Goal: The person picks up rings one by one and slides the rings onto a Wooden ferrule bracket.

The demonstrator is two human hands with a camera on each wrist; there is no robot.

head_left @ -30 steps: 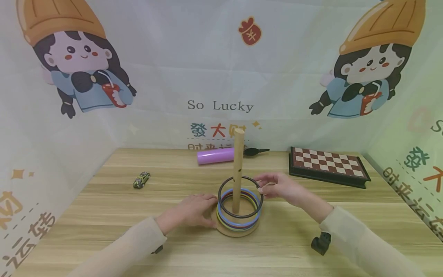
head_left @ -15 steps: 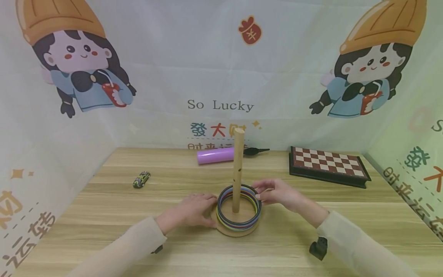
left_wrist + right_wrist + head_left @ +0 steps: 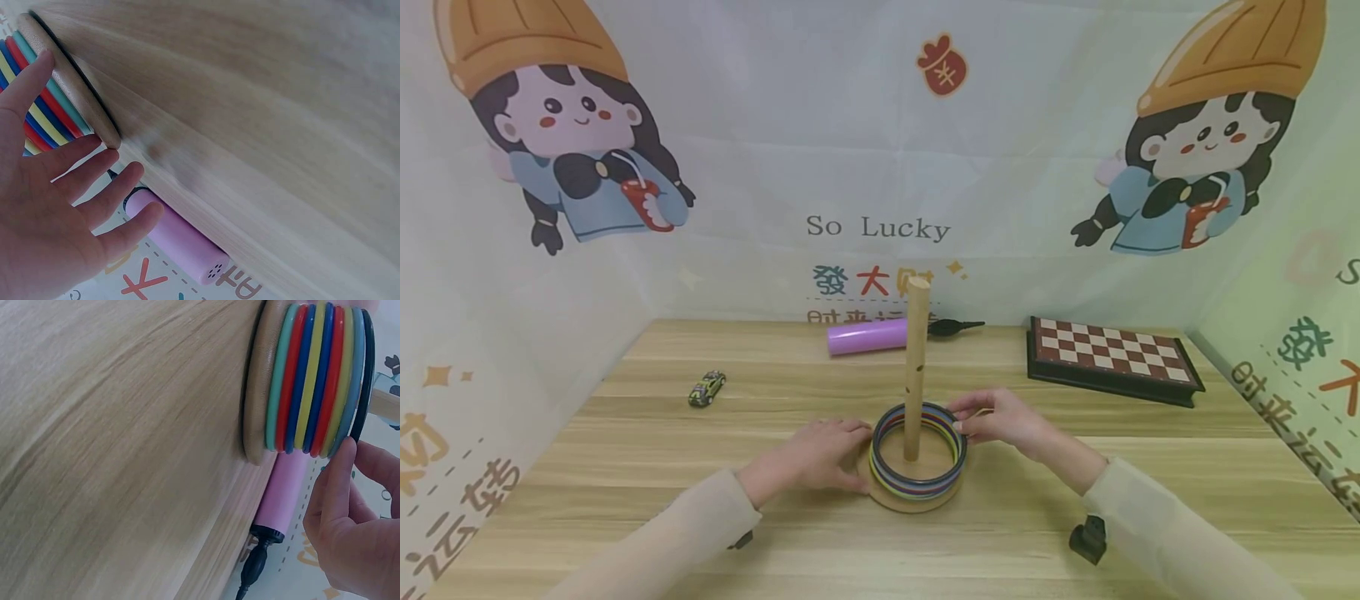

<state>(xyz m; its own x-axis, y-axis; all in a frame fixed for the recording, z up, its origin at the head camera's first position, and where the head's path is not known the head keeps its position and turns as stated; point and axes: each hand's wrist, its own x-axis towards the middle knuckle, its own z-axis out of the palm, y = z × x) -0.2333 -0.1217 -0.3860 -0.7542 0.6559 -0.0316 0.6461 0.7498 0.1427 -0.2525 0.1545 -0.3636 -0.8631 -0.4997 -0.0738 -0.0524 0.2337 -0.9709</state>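
Note:
A wooden post (image 3: 916,358) stands upright on a round wooden base (image 3: 917,505). Around it lies a stack of coloured rings, red (image 3: 291,378), blue, yellow and green among them. On top is a black ring (image 3: 367,375), level with the rest and a thin gap from the light-blue ring (image 3: 353,381). My right hand (image 3: 1000,418) pinches the black ring at its right side between thumb and fingers. On the left, my left hand (image 3: 826,454) rests against the base with fingers spread, its thumb (image 3: 39,72) and index fingertip at the base's rim.
Behind the post lies a purple hand pump (image 3: 867,337) with a black nozzle (image 3: 951,329). A checkered board box (image 3: 1112,358) sits at the back right, a small toy car (image 3: 707,389) at the left. A printed cloth (image 3: 880,150) hangs behind the table.
The black ring has come down around the post onto the stack, my right hand lowering with it. Over the last half second it hardly moves. My left hand has stayed in place.

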